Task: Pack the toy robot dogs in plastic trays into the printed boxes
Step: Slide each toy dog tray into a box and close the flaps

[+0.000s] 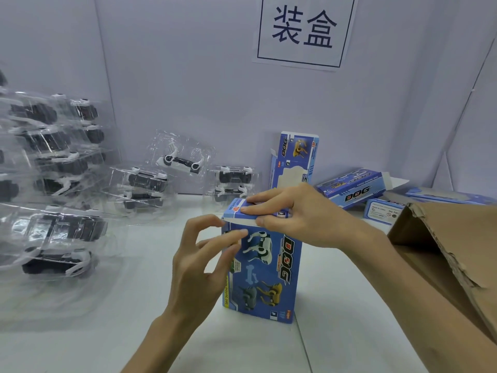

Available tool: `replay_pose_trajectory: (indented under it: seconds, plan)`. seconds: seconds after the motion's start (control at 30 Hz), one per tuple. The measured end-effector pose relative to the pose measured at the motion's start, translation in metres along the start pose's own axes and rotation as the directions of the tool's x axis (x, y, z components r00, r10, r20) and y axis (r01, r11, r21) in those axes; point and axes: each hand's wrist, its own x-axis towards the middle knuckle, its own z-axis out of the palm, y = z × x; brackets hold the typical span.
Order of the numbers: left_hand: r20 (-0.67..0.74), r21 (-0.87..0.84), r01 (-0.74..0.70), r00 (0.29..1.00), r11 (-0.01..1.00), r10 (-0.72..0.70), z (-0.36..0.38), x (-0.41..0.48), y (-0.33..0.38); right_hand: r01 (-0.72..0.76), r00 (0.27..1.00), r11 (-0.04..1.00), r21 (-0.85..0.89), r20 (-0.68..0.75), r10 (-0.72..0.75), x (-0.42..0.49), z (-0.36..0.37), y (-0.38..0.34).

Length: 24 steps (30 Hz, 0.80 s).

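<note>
A blue printed box (pixel 265 275) stands upright on the white table in the middle of the view. My right hand (pixel 293 214) lies over its top, fingers pressing the top flap (pixel 242 211) down and thumb under the flap's edge. My left hand (pixel 200 261) touches the box's upper left side with curled fingertips. Clear plastic trays holding black-and-white toy robot dogs (pixel 56 232) are piled at the left. Further trays (pixel 146 189) lie behind the box. Whether the upright box holds a tray is hidden.
An open empty printed box (pixel 294 160) stands against the back wall. Other printed boxes (pixel 352 191) lie at the right rear. A brown cardboard carton (pixel 443 254) with a torn flap stands at the right. A paper sign (pixel 304 28) hangs on the wall.
</note>
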Motion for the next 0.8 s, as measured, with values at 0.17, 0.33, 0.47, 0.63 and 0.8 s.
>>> replay_pose_trajectory:
  seconds: [0.17, 0.33, 0.47, 0.63, 0.8]
  plan:
    - [-0.006, 0.015, 0.013, 1.0, 1.0, -0.013, 0.002, -0.001, 0.006, -0.031, 0.998, 0.979, -0.201, -0.066, 0.018, 0.004, 0.001, -0.017]
    - [-0.033, 0.008, 0.101, 0.994, 0.995, -0.1, 0.006, -0.006, 0.007, -0.066, 0.983, 0.962, -0.264, -0.185, 0.017, 0.013, 0.007, -0.031]
    - [-0.061, 0.027, 0.123, 0.991, 0.992, -0.121, 0.008, -0.008, 0.009, -0.068, 0.968, 0.934, -0.352, -0.252, -0.025, 0.016, 0.013, -0.033]
    - [-0.049, 0.019, 0.118, 0.992, 0.993, -0.117, 0.009, -0.008, 0.009, -0.029, 0.97, 0.919, -0.393, -0.233, -0.07, 0.013, 0.016, -0.036]
    - [0.049, 0.05, 0.105, 0.993, 0.993, -0.107, 0.007, -0.001, 0.004, -0.029, 0.999, 0.961, -0.277, 0.026, 0.037, 0.006, -0.006, -0.036]
